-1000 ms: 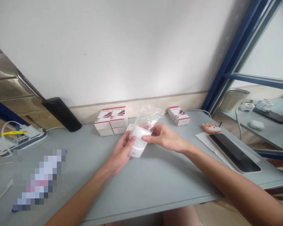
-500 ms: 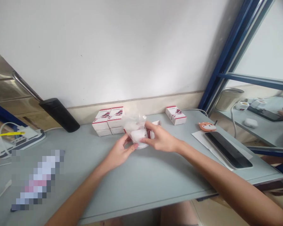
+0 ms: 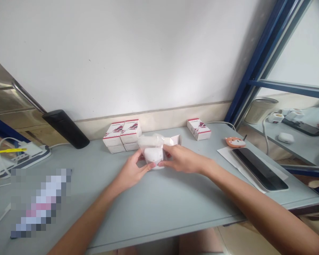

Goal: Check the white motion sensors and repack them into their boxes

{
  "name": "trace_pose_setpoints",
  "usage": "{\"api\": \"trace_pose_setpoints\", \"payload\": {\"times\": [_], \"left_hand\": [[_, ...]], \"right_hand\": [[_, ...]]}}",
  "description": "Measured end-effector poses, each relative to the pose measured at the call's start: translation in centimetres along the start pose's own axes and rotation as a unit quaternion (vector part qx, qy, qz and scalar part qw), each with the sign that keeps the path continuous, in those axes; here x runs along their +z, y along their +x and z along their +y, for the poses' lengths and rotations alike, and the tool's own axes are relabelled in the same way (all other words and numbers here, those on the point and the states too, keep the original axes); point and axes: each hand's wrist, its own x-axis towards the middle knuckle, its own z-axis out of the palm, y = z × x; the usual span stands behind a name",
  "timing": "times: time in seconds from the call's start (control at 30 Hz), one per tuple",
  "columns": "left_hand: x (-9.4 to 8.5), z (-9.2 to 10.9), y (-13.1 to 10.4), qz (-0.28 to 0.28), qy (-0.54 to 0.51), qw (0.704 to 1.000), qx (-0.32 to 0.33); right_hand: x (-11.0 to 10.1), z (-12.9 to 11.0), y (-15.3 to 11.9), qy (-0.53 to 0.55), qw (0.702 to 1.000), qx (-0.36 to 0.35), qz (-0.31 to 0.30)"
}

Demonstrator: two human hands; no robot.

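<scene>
Left hand (image 3: 133, 171) and right hand (image 3: 184, 159) both grip white gadget (image 3: 153, 156) in clear bag (image 3: 150, 141), near worktop (image 3: 154, 205) back edge; stacked boxes (image 3: 121, 136) leftward.

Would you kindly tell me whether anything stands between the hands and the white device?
Only the clear bag, it seems, which wraps the device; the left hand and right hand hold it from either side. No other thing visibly intervenes.

Left forearm (image 3: 91, 209) and right forearm (image 3: 244, 193) bare, slanting inward. Left hand (image 3: 131, 173) half-curled in pinch; right hand (image 3: 184, 158) opposite, likewise pinching. Left thumb (image 3: 149, 166) and right thumb (image 3: 163, 163) pointing toward each other, tips close. Other fingertips mostly hidden.
</scene>
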Motion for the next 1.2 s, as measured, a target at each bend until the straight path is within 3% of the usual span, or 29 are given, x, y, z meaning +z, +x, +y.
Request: {"api": "trace_pose_setpoints", "payload": {"times": [0.17,0.33,0.57,0.83,1.2], "left_hand": [[0.0,0.1,0.0,-0.038,0.017,0.998,-0.044],[-0.1,0.9,0.0,-0.063,0.038,0.995,-0.068],[0.3,0.9,-0.2,-0.078,0.076,0.992,-0.063],[0.0,1.2,-0.4,-0.014,-0.059,0.998,0.027],[-0.1,0.5,-0.1,-0.044,-0.055,0.997,-0.028]], "right_hand": [[0.3,0.8,0.1,-0.022,0.998,0.0,-0.057],[0.6,1.1,0.2,-0.011,0.999,-0.007,-0.053],[-0.1,1.5,0.0,-0.027,0.992,0.05,-0.113],[0.8,1.5,0.1,-0.006,0.997,0.021,-0.073],[1.7,1.4,0.3,-0.023,0.995,0.046,-0.088]]}}
